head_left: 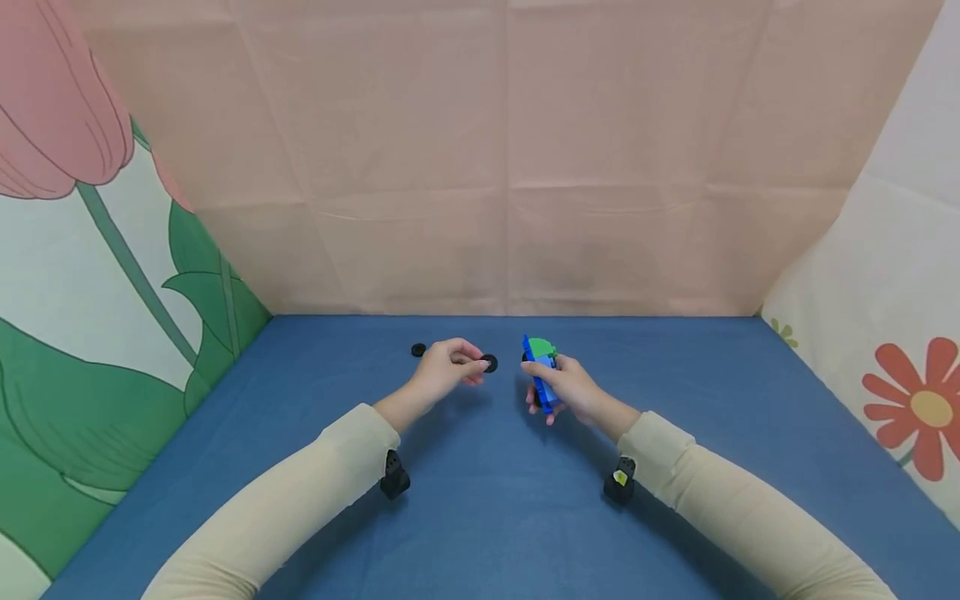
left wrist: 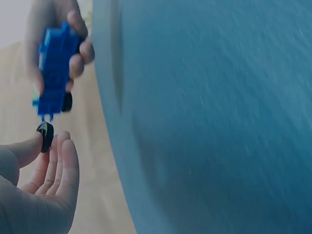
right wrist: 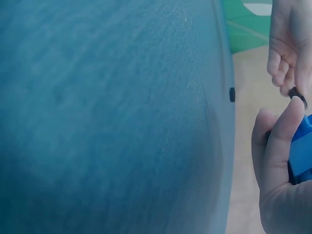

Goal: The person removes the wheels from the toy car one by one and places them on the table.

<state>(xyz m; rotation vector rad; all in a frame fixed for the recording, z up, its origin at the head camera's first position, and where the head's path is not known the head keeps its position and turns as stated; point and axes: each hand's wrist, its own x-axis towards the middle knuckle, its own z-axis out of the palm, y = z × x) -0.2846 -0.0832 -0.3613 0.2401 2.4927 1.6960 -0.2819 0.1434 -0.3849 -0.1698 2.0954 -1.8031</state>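
Note:
Between thumb and fingertips, my left hand (head_left: 447,363) pinches a small black toy wheel (head_left: 490,363). To its right, my right hand (head_left: 573,385) grips a blue toy vehicle (head_left: 545,392) with a green part (head_left: 542,347) on top. In the left wrist view the blue underside (left wrist: 54,73) faces the camera, and a black wheel (left wrist: 67,102) sits on one side of it. The pinched wheel (left wrist: 46,136) is close to the vehicle's end there; whether they touch I cannot tell. Part of the vehicle is hidden by my right fingers.
Another black wheel (head_left: 418,349) lies on the blue tabletop (head_left: 480,500), just left of my left hand. A beige backdrop (head_left: 502,167) rises behind the table, with a flower-printed sheet (head_left: 900,275) at the right side and a leafy one (head_left: 97,400) at the left.

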